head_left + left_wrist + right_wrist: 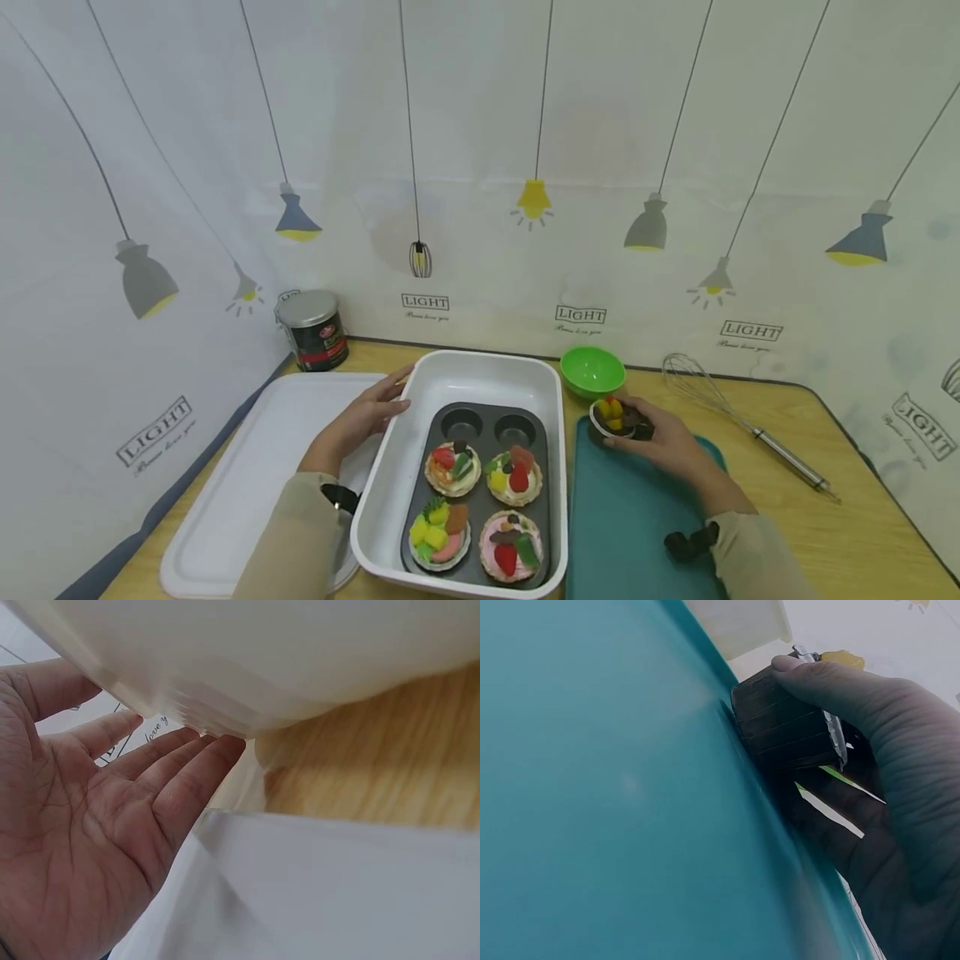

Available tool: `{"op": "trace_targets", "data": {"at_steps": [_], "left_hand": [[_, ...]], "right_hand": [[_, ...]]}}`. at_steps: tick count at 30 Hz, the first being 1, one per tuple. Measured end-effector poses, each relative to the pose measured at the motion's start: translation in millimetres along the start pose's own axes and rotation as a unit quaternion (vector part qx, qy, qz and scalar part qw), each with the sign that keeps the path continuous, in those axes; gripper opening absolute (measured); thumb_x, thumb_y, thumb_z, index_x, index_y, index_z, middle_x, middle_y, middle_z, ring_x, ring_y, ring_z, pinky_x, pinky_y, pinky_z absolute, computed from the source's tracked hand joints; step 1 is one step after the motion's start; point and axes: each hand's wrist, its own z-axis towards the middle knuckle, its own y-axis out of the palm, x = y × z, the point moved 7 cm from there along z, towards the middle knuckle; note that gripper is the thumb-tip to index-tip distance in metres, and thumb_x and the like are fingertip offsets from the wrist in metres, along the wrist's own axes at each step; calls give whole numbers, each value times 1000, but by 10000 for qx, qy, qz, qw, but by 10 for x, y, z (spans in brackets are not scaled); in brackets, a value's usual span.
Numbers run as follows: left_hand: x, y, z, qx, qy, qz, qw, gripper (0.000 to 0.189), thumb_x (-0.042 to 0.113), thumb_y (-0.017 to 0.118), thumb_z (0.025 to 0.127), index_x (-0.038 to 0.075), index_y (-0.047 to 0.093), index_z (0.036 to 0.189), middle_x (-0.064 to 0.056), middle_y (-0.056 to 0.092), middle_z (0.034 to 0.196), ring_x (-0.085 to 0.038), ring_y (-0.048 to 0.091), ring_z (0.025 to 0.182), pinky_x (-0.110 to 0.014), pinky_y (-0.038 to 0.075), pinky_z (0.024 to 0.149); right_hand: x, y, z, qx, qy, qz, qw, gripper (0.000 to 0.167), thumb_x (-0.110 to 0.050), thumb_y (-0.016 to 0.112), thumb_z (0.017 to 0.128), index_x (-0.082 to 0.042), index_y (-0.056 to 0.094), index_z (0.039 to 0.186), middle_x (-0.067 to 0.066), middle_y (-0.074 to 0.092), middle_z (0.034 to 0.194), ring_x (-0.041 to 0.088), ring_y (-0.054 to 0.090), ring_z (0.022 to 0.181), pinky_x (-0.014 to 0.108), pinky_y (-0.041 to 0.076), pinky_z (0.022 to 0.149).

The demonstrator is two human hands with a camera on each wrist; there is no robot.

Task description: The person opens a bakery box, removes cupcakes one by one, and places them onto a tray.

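Note:
My right hand grips a small fruit-topped cupcake with dark ridged sides over the far end of a teal tray. In the right wrist view the thumb presses on the side of the cupcake, and its base is right at the tray's surface. With its fingers extended, my left hand touches the left wall of a deep white basin. Inside the basin lies a dark muffin tin. Several fruit tarts fill its nearer cups; the two far cups are bare.
A flat white tray lies left of the basin, with a black can behind it. At the back stands a green bowl, close beyond the cupcake. A wire whisk lies on the right of the wooden table.

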Motion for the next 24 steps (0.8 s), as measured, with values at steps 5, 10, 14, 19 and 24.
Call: {"op": "trace_targets", "data": {"at_steps": [5,10,14,19,24], "left_hand": [[37,35,27,-99,85,18,9999,69,28,62,97,37,31,158,-7,30,163,-35,42,141,-57,39,108],[47,18,23,-32,62,34,10000,69,27,62,97,37,31,158,-8,30,163,-35,44,140,-56,42,106],[9,3,18,-56,59,-23,10000,67,25,60,99,35,31,158,-8,31,163,-34,46,138,-52,46,103],[-27,-5,22,-86,84,-51,9999,66,24,60,99,35,32,158,-7,30,163,-33,48,137,-50,48,101],[-20,-4,21,-50,103,18,9999,66,24,59,99,34,31,158,-9,30,163,-35,44,139,-55,43,105]], "right_hand": [[-7,-24,-12,140,-77,-62,9999,79,-50,79,83,-14,49,146,7,67,121,28,63,111,55,48,95],[-52,0,8,122,-212,-24,9997,78,-47,80,84,-12,49,146,8,67,121,28,63,111,54,49,95],[-54,34,5,105,-172,-52,9998,78,-48,80,83,-12,49,145,6,67,120,28,62,112,55,47,97],[-56,61,7,82,-217,-73,9997,78,-48,79,84,-13,48,146,7,66,121,28,62,112,56,47,97],[-58,66,15,143,-235,-180,9995,80,-51,78,84,-13,47,147,9,63,127,30,60,115,59,46,98]]}}
